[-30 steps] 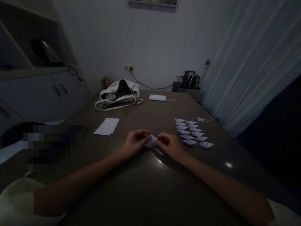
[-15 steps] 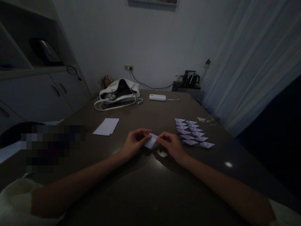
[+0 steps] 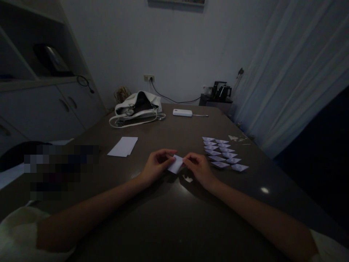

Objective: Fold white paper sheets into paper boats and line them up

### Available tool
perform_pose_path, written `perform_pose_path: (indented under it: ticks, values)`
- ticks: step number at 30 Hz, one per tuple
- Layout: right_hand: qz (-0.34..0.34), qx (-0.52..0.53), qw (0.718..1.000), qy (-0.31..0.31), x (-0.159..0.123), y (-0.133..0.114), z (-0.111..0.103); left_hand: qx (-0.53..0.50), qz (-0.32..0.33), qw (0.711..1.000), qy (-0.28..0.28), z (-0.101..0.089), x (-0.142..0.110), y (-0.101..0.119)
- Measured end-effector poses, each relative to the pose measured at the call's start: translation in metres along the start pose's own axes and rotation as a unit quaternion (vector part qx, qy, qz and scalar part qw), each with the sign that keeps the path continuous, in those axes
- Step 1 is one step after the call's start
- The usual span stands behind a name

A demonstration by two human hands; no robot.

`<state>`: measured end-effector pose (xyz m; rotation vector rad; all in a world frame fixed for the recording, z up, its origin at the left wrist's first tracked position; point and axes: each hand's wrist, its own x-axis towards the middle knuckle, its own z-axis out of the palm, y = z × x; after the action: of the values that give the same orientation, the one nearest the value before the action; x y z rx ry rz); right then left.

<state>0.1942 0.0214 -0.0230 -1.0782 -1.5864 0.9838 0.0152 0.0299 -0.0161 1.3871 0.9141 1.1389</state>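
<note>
While both hands work at small folded paper (image 3: 175, 165) near centre of frame, careful folding likely calls for edges lined up, light pinch, crease pressed firmly along full length; left hand (image 3: 156, 165) narrow, thumb on paper's left side, forefinger stretched beyond it; right hand (image 3: 198, 168) narrow too, thumb and fingertip pinching paper's right corner; paper boats (image 3: 228, 155) right of centre, paper stack (image 3: 122, 146) left, all above or on worktop (image 3: 174, 225)

Left of the gripped folded white paper (image 3: 175, 166) lie rectangular white paper sheets (image 3: 123, 146); right, pointed white folded-paper boats (image 3: 227, 150) in two files; beyond, a white strapped handbag (image 3: 141, 107) and oblong white device (image 3: 182, 113).
</note>
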Motion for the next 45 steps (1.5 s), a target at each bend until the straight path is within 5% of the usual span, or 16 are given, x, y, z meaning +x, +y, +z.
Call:
perform_pose_path:
  ticks: [10,30,38,45]
  values:
    - [0.01,-0.031,0.999,-0.04,-0.0022,0.0024,0.0012,-0.067,-0.064,0.995,0.022,-0.0016,0.0016,-0.0062]
    - [0.0,-0.079,0.993,-0.092,-0.0054,0.0,0.0033,-0.071,-0.074,0.995,0.015,-0.0016,0.0013,-0.0031]
    - [-0.056,-0.172,0.978,-0.108,-0.0068,-0.0028,0.002,-0.072,-0.064,0.995,0.007,-0.0019,0.0025,-0.0062]
    - [-0.017,-0.098,0.983,-0.155,-0.0059,0.0025,0.0028,-0.081,-0.055,0.995,0.009,-0.0028,0.0023,-0.0063]
